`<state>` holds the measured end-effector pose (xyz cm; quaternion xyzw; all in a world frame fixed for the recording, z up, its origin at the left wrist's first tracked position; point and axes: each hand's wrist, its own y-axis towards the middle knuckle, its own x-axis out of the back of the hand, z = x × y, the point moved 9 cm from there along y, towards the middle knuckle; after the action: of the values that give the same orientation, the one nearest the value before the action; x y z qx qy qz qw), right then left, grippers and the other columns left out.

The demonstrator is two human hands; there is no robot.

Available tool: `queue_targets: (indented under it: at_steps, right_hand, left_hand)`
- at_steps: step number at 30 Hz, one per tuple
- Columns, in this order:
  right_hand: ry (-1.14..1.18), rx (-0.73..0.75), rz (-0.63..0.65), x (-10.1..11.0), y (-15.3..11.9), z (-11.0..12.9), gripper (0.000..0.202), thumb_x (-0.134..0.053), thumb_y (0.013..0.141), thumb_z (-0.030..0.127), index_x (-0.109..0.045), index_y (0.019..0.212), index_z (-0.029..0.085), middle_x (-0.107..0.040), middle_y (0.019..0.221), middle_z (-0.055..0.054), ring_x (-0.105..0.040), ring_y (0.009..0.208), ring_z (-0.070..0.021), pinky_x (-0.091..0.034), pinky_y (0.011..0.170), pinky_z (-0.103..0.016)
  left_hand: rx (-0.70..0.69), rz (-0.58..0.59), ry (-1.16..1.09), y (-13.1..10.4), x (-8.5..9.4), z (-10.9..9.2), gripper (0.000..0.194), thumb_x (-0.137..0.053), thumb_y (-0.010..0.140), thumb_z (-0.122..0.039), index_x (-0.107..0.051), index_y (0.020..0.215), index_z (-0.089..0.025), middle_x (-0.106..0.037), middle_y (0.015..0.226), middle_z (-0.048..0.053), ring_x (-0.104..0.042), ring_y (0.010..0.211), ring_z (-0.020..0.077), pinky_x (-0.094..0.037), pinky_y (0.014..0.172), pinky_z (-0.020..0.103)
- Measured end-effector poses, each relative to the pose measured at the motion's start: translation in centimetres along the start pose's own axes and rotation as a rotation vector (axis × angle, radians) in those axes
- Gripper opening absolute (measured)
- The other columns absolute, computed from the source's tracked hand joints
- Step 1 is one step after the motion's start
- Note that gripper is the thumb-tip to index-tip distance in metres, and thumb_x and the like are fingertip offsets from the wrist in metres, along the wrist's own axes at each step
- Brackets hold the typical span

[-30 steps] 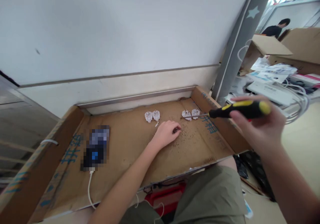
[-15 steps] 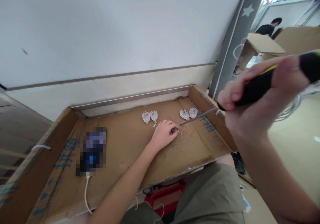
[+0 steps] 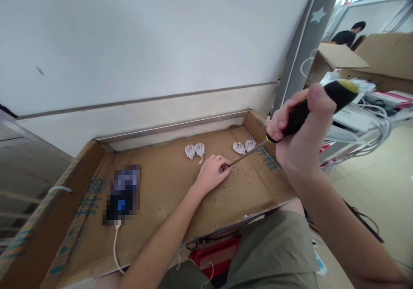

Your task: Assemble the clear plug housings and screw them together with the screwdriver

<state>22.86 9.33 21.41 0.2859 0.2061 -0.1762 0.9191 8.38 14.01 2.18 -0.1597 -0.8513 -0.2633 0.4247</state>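
My right hand (image 3: 300, 134) grips a screwdriver (image 3: 296, 116) by its black and yellow handle. The long thin shaft slants down to the left, and its tip meets the small object (image 3: 223, 168) at my left fingertips. My left hand (image 3: 210, 173) rests on the cardboard with its fingers curled round that object; most of it is hidden, so its kind is unclear. Small dark bits (image 3: 237, 178), too tiny to name surely, lie scattered around this hand. Beyond it sit two pale plug pieces with metal pins (image 3: 195, 150) and, farther right, another two plug pieces (image 3: 244, 146).
The cardboard tray (image 3: 155, 185) has raised side walls and backs onto a white wall (image 3: 155, 43). A pixelated, phone-like device (image 3: 121, 196) with a white cable (image 3: 115, 250) lies at left. Cartons (image 3: 342, 55), coiled cables (image 3: 383, 127) and a person (image 3: 346, 35) are at right.
My right hand has moved left and down with the screwdriver, bringing its tip from just beside my left fingertips to the object there. My left hand stays in place.
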Motion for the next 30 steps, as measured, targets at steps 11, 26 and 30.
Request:
queue_targets:
  at_steps: [11, 26, 30]
  right_hand:
    - [-0.036, -0.012, 0.030, -0.40, -0.07, -0.60, 0.030, -0.059, 0.075, 0.045, -0.045, 0.066, 0.019, -0.037, 0.044, 0.006, -0.030, 0.034, -0.0062, -0.019, 0.034, -0.022]
    - [-0.010, 0.008, 0.026, -0.48, 0.48, -0.46, 0.031, -0.058, 0.076, 0.042, -0.044, 0.067, 0.016, -0.038, 0.043, 0.006, -0.031, 0.032, -0.0049, -0.020, 0.033, -0.019]
    - [-0.026, 0.013, 0.022, -0.54, 0.55, -0.63, 0.031, -0.059, 0.075, 0.043, -0.045, 0.067, 0.017, -0.039, 0.043, 0.006, -0.031, 0.032, -0.0058, -0.021, 0.033, -0.020]
  left_hand:
    - [0.021, 0.014, -0.007, 0.06, 0.16, -0.16, 0.012, -0.055, 0.084, -0.026, -0.065, 0.090, -0.023, -0.067, 0.094, 0.001, -0.053, 0.093, 0.0191, -0.043, 0.086, 0.034]
    - [0.012, 0.000, 0.003, 0.00, 0.16, -0.06, 0.011, -0.056, 0.083, -0.026, -0.065, 0.089, -0.023, -0.067, 0.095, 0.001, -0.053, 0.093, 0.0188, -0.043, 0.086, 0.033]
    - [0.017, 0.008, 0.006, -0.01, 0.16, -0.07, 0.012, -0.055, 0.084, -0.026, -0.065, 0.090, -0.023, -0.067, 0.094, 0.001, -0.054, 0.093, 0.0192, -0.044, 0.086, 0.034]
